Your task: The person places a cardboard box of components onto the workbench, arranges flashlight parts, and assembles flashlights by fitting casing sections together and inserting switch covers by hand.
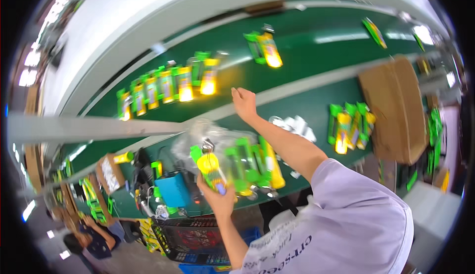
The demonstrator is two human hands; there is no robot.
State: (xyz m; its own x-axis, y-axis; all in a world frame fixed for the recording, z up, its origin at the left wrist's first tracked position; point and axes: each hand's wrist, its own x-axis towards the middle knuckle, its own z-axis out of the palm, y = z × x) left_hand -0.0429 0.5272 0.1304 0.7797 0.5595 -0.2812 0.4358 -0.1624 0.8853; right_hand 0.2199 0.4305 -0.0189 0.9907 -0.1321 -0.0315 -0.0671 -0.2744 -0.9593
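A yellow-green packaged item (212, 170) is gripped in the left hand (219, 195), fingers wrapped round its lower end, above the bench edge. The right hand (244, 100) is extended toward the green conveyor belt (316, 31), fingers curled together, nothing held. A row of yellow-green packages (168, 86) lies on the belt. A black crate (190, 239) sits below; contents unclear. A brown carton (396, 108) is seen right.

Factory line under bright overhead light

You stood at a long green conveyor belt (316, 31) that curved across the view, with a pale grey rail (89, 128) along its near side and a broad white wall or panel (148, 6) behind it. Glare from lamps lay on the belt. A flattened brown cardboard box (396, 108) sat to your right, a blue box-shaped unit (173, 190) on the green bench, and a black crate (193, 242) below.
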